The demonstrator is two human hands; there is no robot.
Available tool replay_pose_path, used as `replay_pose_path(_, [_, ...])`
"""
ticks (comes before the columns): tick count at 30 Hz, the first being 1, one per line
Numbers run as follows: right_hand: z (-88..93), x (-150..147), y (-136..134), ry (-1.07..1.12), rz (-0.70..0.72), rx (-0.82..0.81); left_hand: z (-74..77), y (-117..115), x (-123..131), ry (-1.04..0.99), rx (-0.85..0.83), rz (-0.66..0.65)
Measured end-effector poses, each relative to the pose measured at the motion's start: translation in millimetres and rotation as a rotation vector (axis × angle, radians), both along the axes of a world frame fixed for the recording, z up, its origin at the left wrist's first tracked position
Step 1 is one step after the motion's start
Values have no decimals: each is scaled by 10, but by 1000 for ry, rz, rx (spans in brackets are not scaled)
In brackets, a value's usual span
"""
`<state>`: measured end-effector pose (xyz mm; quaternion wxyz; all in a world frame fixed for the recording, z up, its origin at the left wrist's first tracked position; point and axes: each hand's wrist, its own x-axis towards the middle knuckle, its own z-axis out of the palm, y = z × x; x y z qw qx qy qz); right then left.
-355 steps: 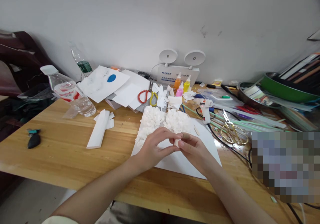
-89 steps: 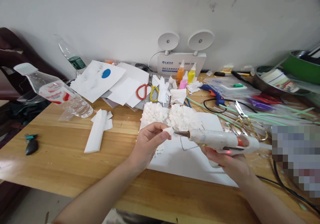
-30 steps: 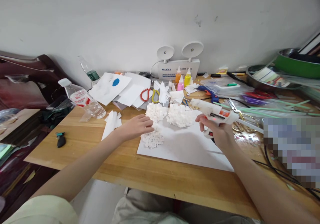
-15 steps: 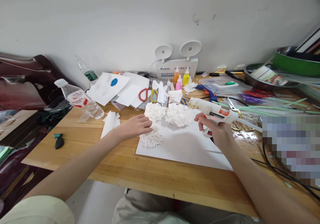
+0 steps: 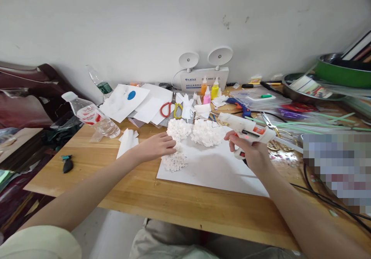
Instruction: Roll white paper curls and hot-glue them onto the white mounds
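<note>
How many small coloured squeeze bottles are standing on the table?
3, before the white lamp box: an orange plastic bottle, a yellow plastic bottle to its right, and a pink plastic bottle between them, nearer the person.

Looks like a makeshift craft workspace, in a home or a studio impossible to say. Judged so from a white glue gun (image 5: 245, 124) in use at the front, a blue glue gun (image 5: 239, 106) farther back, gold-handled scissors (image 5: 269, 122), small bottles (image 5: 215, 91) in bright colours, loose paper sheets (image 5: 120, 102) and ruffled white clusters (image 5: 206, 132), over and on a wooden table (image 5: 139, 201). Fitted behind with a twin-headed emergency lamp (image 5: 193, 80), near a scuffed pale wall (image 5: 116, 27)
</note>
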<state>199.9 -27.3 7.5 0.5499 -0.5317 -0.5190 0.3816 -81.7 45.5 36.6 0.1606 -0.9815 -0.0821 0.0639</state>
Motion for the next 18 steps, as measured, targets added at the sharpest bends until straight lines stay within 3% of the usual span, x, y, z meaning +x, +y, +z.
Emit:
replay_pose_path(12, [-11,-8,3,2,-8,5,-21,8,-18,-73,-104,52])
replay_pose_path(18, [1,-8,-6,-12,8,27,17,-32,-128,-227,-263,192])
